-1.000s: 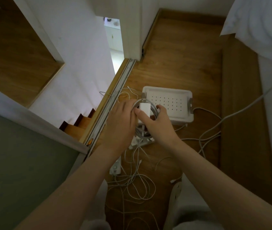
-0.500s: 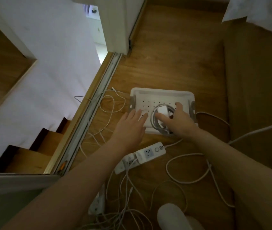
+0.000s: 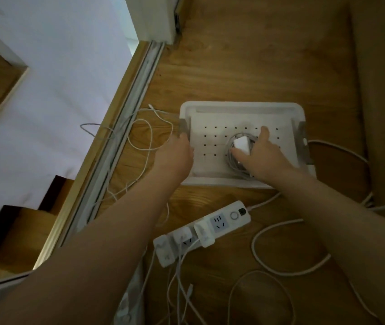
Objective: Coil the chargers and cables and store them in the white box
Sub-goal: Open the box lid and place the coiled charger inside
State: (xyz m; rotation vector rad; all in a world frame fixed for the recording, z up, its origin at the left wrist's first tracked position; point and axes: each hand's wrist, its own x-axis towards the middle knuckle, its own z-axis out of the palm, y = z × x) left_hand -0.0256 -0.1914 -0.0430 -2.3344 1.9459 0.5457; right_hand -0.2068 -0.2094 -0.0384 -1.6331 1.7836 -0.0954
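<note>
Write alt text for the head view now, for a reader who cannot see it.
The right hand holds a coiled charger inside the white box on a wooden floor, while the left hand is at the box's left rim. Nearer the person lie a white power strip with plugs in it and loose white cables.

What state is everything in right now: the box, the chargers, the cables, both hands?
white box: open, on the floor, one coil inside.
coiled charger: wound up, lying in the box.
right hand: grips the coiled charger.
left hand: at the box's left end; its hold is unclear.
power strip: on the floor, plugs in its sockets.
loose cables: uncoiled, spread over the floor.
</note>
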